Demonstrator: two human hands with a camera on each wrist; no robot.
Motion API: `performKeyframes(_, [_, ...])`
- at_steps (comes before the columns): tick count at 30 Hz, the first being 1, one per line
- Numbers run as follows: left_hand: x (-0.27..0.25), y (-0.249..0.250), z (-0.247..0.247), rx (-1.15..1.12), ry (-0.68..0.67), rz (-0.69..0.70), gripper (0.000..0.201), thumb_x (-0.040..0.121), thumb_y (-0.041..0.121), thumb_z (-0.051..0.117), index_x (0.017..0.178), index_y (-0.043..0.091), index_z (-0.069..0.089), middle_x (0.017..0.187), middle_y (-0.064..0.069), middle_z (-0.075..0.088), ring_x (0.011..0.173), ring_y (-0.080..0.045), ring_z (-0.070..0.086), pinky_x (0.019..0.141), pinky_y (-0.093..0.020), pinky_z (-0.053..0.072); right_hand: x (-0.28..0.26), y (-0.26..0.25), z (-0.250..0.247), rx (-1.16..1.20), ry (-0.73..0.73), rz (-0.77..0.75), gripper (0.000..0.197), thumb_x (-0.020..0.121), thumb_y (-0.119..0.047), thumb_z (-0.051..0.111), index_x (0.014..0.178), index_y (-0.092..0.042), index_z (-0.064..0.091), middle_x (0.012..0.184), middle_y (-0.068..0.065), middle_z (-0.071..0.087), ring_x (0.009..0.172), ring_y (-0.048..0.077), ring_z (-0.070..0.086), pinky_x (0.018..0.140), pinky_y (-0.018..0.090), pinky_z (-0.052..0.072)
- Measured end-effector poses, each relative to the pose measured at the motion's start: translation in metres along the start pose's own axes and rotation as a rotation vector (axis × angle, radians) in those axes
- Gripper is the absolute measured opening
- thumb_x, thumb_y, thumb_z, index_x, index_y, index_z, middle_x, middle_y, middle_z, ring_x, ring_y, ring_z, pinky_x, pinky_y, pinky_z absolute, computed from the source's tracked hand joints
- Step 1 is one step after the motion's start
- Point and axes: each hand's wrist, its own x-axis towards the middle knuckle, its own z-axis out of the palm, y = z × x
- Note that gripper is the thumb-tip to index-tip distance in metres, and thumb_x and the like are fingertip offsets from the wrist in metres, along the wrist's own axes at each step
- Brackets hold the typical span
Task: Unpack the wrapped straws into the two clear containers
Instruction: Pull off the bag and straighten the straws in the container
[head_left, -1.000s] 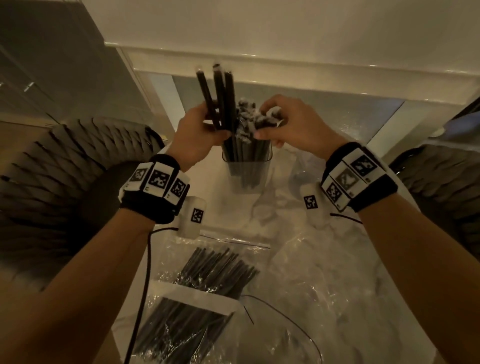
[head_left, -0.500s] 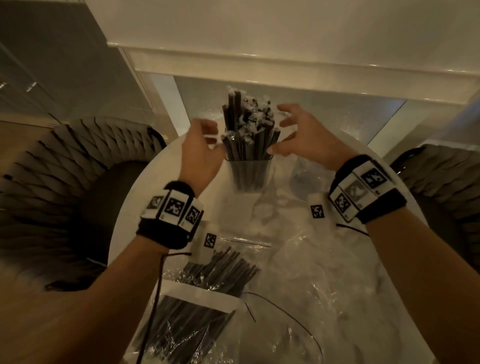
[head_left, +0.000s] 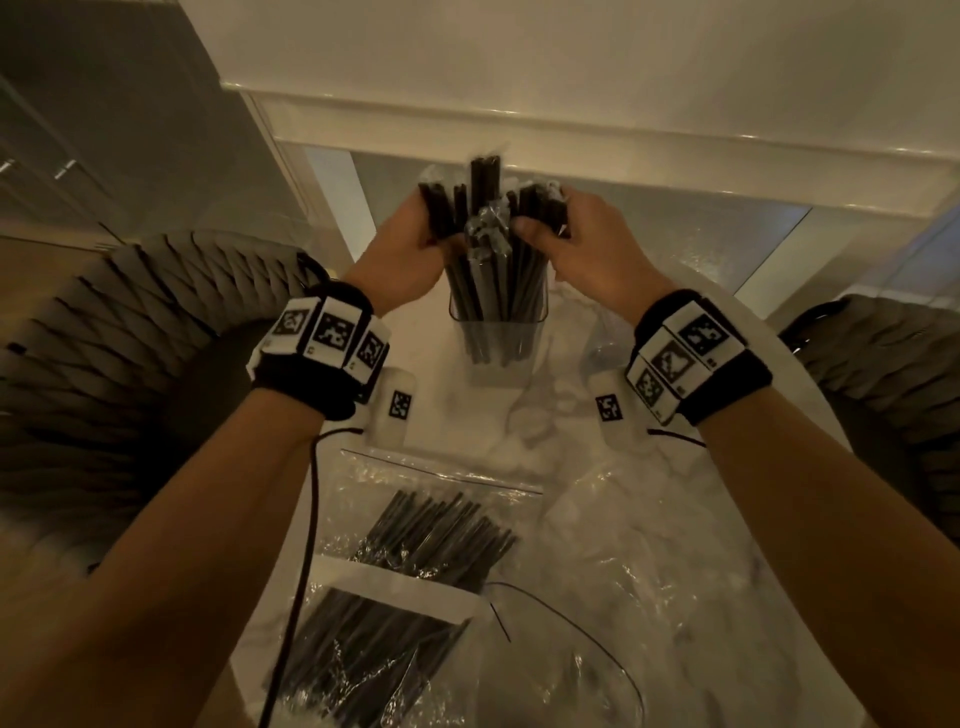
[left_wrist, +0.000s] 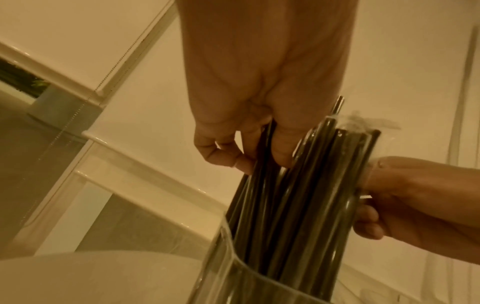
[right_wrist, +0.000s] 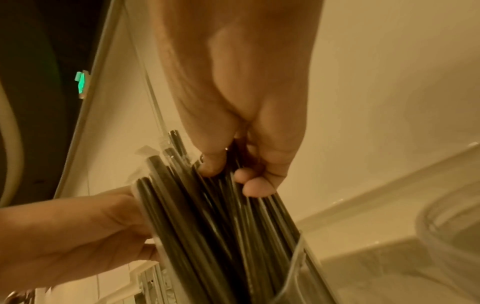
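Both grips clamp the tops of the wrapped straws (head_left: 485, 249): my left hand (head_left: 410, 249) curls round the left side, my right hand (head_left: 582, 249) round the right. On the white table (head_left: 457, 421) two bags of straws (head_left: 426, 540) lie near me; the straws stand in the clear container (head_left: 498, 343), farther off.

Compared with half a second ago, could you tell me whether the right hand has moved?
Yes. The right hand has closed in leftward on the straws standing in the container, and now grips their right side.
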Motion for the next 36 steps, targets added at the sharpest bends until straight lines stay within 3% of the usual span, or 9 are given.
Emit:
performKeyframes(4, [0.006,-0.011,0.003,0.041,-0.123,-0.074,0.055,0.086,0.028,0.062,0.134,0.015,0.038,0.13,-0.003,0.055,0.121,-0.019,0.053,0.104,-0.044,0.045,0.001,0.008,0.004,0.074,-0.062,0.144,0.043,0.085,-0.027,0.067,0.117,-0.007,0.048,0.101,0.006,0.061,0.064,0.005,0.058,0.047,0.009,0.047])
performKeyframes(6, [0.0,-0.011,0.005,0.109,-0.104,-0.093,0.055,0.084,0.029,0.067,0.13,0.015,0.041,0.122,0.0,0.056,0.112,-0.02,0.057,0.093,-0.034,0.051,-0.006,0.015,0.001,0.085,-0.097,0.182,0.044,0.08,-0.017,0.072,0.115,-0.007,0.048,0.103,0.011,0.063,0.068,0.013,0.063,0.051,0.014,0.051])
performKeyframes(10, [-0.026,-0.019,0.003,-0.15,0.164,-0.08,0.045,0.08,0.01,0.071,0.118,0.015,0.048,0.114,-0.001,0.056,0.093,-0.013,0.061,0.077,-0.021,0.053,-0.034,0.018,-0.006,0.231,0.153,0.187,0.033,0.079,-0.006,0.069,0.107,-0.01,0.053,0.102,0.007,0.063,0.083,0.019,0.067,0.069,0.027,0.058])
performKeyframes(14, [-0.053,-0.021,0.021,-0.173,0.524,0.002,0.011,0.084,0.005,0.059,0.092,0.013,0.056,0.087,0.004,0.061,0.08,-0.013,0.059,0.075,-0.026,0.052,-0.056,0.006,0.012,0.154,0.153,0.049,0.017,0.081,-0.008,0.068,0.097,-0.012,0.062,0.089,-0.002,0.065,0.083,0.013,0.066,0.07,0.008,0.051])
performKeyframes(17, [-0.067,-0.015,0.047,0.019,0.363,0.063,0.016,0.082,0.009,0.063,0.096,0.016,0.063,0.089,0.003,0.065,0.076,-0.008,0.058,0.067,-0.012,0.045,-0.055,-0.001,0.035,0.085,0.042,0.034,0.036,0.08,-0.015,0.07,0.114,-0.01,0.059,0.103,0.002,0.063,0.083,0.013,0.062,0.066,0.007,0.046])
performKeyframes(22, [-0.059,-0.009,0.053,0.207,0.258,0.115,0.025,0.093,0.017,0.056,0.115,0.006,0.06,0.095,-0.003,0.067,0.079,-0.01,0.059,0.063,-0.002,0.036,-0.044,-0.003,0.037,0.004,0.034,0.018,0.014,0.093,-0.016,0.054,0.098,-0.004,0.058,0.085,0.01,0.064,0.076,0.026,0.063,0.072,0.035,0.051])
performKeyframes(27, [-0.032,0.01,0.018,0.172,0.228,0.121,0.019,0.099,0.018,0.044,0.107,0.004,0.054,0.088,0.001,0.062,0.08,-0.01,0.06,0.078,-0.015,0.046,-0.018,-0.013,0.0,-0.04,0.03,0.031,0.017,0.097,-0.02,0.049,0.101,-0.005,0.057,0.09,0.004,0.064,0.075,0.015,0.059,0.067,0.022,0.046])
performKeyframes(31, [-0.023,0.012,0.011,0.416,0.031,0.036,0.027,0.099,0.024,0.045,0.112,0.004,0.056,0.096,-0.001,0.053,0.087,-0.012,0.048,0.067,-0.017,0.031,-0.022,-0.005,0.009,-0.091,-0.122,0.104,0.011,0.087,-0.004,0.057,0.098,-0.004,0.061,0.087,0.011,0.068,0.067,0.015,0.064,0.062,0.015,0.054])
performKeyframes(36, [-0.05,-0.008,0.003,0.022,0.349,-0.021,0.018,0.091,0.028,0.059,0.104,0.016,0.056,0.09,0.012,0.059,0.08,-0.003,0.058,0.069,-0.009,0.045,-0.052,0.012,0.01,0.216,0.107,0.186,0.027,0.083,0.007,0.055,0.103,-0.012,0.056,0.082,0.003,0.063,0.073,0.021,0.069,0.06,0.023,0.058])
